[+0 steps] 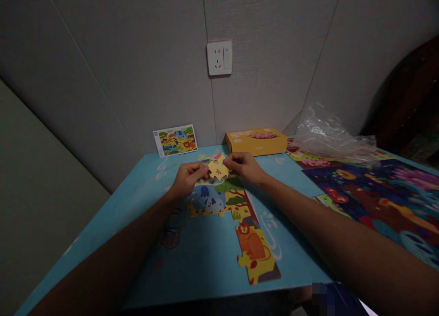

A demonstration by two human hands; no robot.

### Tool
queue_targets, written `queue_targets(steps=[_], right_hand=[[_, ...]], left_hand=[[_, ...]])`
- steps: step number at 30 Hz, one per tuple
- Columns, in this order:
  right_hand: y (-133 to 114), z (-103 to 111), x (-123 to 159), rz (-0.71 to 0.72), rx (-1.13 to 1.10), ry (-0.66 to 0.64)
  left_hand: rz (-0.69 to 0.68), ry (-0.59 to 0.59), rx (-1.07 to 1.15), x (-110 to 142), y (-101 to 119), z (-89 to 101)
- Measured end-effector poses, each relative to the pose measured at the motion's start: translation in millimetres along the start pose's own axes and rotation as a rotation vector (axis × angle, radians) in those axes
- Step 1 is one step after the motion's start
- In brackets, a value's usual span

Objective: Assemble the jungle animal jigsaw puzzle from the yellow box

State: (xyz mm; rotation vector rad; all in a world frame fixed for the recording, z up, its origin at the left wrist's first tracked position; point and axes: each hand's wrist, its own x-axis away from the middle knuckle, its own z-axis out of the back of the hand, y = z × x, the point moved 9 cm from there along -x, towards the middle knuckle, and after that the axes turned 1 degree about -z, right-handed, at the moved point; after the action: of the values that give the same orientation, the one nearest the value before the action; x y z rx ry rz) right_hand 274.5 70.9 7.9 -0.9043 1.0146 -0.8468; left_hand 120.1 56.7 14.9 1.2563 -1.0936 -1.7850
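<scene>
A yellow jigsaw puzzle piece [218, 168] with a small leafy print is held up between my two hands. My left hand [188, 179] pinches its left edge. The fingers of my right hand [245, 166] are closed on its upper right edge. Below and behind it lies a partly joined jigsaw puzzle [240, 201] showing blue elephants, green trees and, down its right side, an orange lion. My hands and the held piece hide part of the puzzle's far end. Near my left forearm some dark printed shapes show on the table, too dim to make out.
A picture card [175, 140] leans against the wall at the back left. Beside it stands a yellow box [257, 142]. Clear plastic bags [329, 133] lie at the back right, near a large dark-blue puzzle picture [370, 197]. A socket [219, 58] is on the wall above the blue table [206, 261].
</scene>
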Motion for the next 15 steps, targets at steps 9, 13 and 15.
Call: queue_targets(steps=[9, 13, 15], right_hand=[[-1.4, -3.5, 3.3, -0.031, 0.038, -0.041], [0.5, -11.0, 6.0, -0.054, 0.059, -0.146], [2.6, -11.4, 5.7, -0.066, 0.059, -0.152]], left_hand=[[0.086, -0.109, 0.036, 5.3, -4.0, -14.2], [0.049, -0.015, 0.038, 1.8, -1.0, -2.7], [0.026, -0.014, 0.007, 0.9, 0.0, -0.2]])
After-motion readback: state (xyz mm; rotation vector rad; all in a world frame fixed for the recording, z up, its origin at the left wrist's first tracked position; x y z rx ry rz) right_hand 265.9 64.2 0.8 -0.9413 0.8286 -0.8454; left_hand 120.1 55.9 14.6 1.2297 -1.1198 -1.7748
